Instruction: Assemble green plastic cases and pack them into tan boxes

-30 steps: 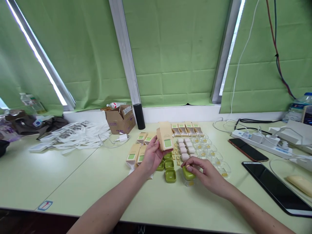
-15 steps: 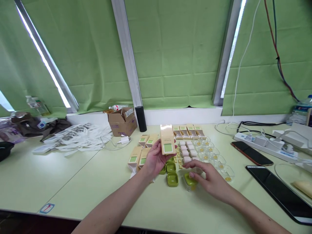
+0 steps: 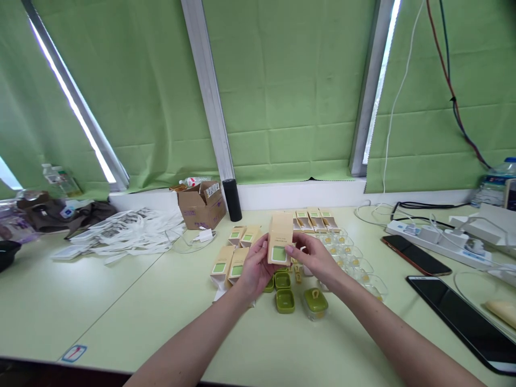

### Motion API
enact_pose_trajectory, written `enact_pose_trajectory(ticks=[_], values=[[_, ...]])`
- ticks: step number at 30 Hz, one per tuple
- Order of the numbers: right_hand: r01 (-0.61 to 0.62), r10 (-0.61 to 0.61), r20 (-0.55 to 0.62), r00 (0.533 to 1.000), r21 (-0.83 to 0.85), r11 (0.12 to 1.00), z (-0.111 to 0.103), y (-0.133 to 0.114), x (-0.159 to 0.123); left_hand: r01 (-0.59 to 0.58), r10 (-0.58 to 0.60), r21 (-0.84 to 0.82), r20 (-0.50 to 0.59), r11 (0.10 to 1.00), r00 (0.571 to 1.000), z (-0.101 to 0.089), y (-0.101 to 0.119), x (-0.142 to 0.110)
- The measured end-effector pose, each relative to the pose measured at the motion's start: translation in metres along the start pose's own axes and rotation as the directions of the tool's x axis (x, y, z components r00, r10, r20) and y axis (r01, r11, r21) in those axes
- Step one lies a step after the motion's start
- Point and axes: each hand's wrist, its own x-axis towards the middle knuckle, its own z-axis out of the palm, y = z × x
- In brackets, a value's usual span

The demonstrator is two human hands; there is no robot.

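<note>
My left hand (image 3: 252,266) grips a small tan carton (image 3: 279,238) with a green square on its face, held upright above the table. My right hand (image 3: 315,257) has come up to the carton's right side and pinches it with thumb and fingers. Below the hands lie green lids (image 3: 285,300) and a clear case with a green lid (image 3: 315,302) standing alone on the table. More tan cartons (image 3: 229,263) lie flat to the left. Pink pieces and clear cases (image 3: 363,267) sit in rows behind my right hand.
A brown cardboard box (image 3: 201,204) and a black cylinder (image 3: 231,199) stand at the back. White sheets and cords (image 3: 129,230) lie at the left. Two phones (image 3: 416,255), a power strip (image 3: 435,236) and cables lie on the right of the pale green table (image 3: 121,301).
My right hand let go of the green-lidded clear case on the table and rose to the tan carton. The left hand kept holding the carton.
</note>
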Motion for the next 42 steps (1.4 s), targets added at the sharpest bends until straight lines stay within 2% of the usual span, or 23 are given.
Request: enact_pose_trajectory(ticks=[3, 6, 12, 16, 24, 31, 42], values=[[-0.042, 0.044, -0.012, 0.999, 0.163, 0.986, 0.005, 0.004, -0.001, -0.043, 0.047, 0.087, -0.042, 0.995, 0.998, 0.001, -0.001, -0.002], [-0.048, 0.074, -0.079, 0.994, 0.292, 0.955, 0.005, 0.007, -0.004, -0.126, 0.140, 0.213, -0.049, 0.969, 0.989, 0.004, 0.000, -0.004], [-0.063, 0.134, -0.181, 0.974, 0.355, 0.933, 0.005, 0.018, -0.005, -0.275, 0.250, 0.329, 0.118, 0.903, 0.961, 0.009, -0.001, -0.011], [-0.048, 0.133, -0.205, 0.970, 0.376, 0.926, 0.011, 0.026, -0.005, -0.324, 0.281, 0.407, 0.165, 0.854, 0.946, 0.008, -0.008, -0.013], [-0.047, 0.122, -0.229, 0.966, 0.305, 0.951, 0.015, 0.033, -0.007, -0.300, 0.264, 0.386, 0.143, 0.873, 0.954, 0.007, -0.012, -0.012], [-0.021, 0.081, -0.261, 0.962, 0.227, 0.974, 0.015, 0.036, -0.009, -0.304, 0.261, 0.426, 0.159, 0.852, 0.952, 0.005, -0.013, -0.012], [-0.048, 0.076, -0.263, 0.962, 0.112, 0.993, 0.016, 0.038, -0.011, -0.329, 0.290, 0.464, 0.155, 0.823, 0.944, 0.009, -0.008, -0.014]])
